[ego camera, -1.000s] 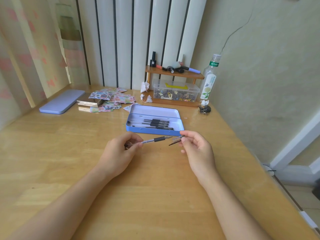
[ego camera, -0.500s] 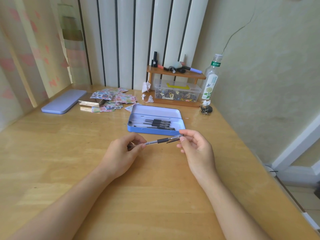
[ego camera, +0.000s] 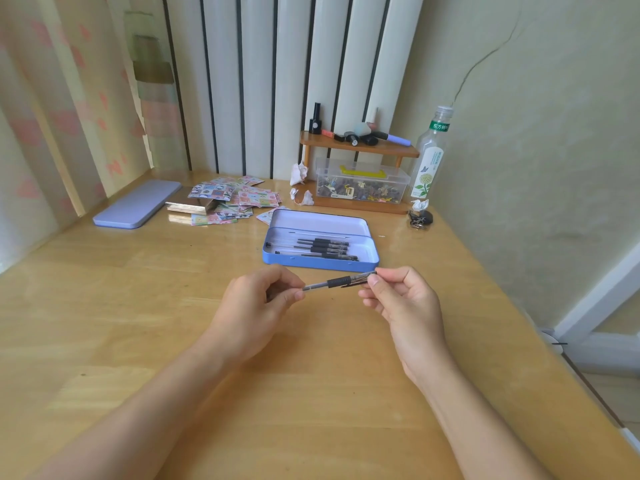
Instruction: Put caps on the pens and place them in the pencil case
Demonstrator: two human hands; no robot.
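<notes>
A clear pen with a black grip [ego camera: 332,283] is held level above the wooden desk, between both hands. My left hand [ego camera: 258,306] pinches its rear end. My right hand [ego camera: 403,301] pinches the clear cap [ego camera: 362,278], which sits over the pen's tip. Just behind the hands lies the open blue pencil case [ego camera: 320,263], holding several capped black pens [ego camera: 325,249].
The case's purple lid [ego camera: 135,204] lies far left beside a heap of stickers [ego camera: 232,199]. A small wooden shelf [ego camera: 360,148], a clear box of clips [ego camera: 360,183], a plastic bottle [ego camera: 429,157] and keys [ego camera: 420,216] stand at the back right. The desk edge runs along the right.
My right hand brought the cap from apart at the pen's tip onto the tip. My left hand kept the pen nearly still.
</notes>
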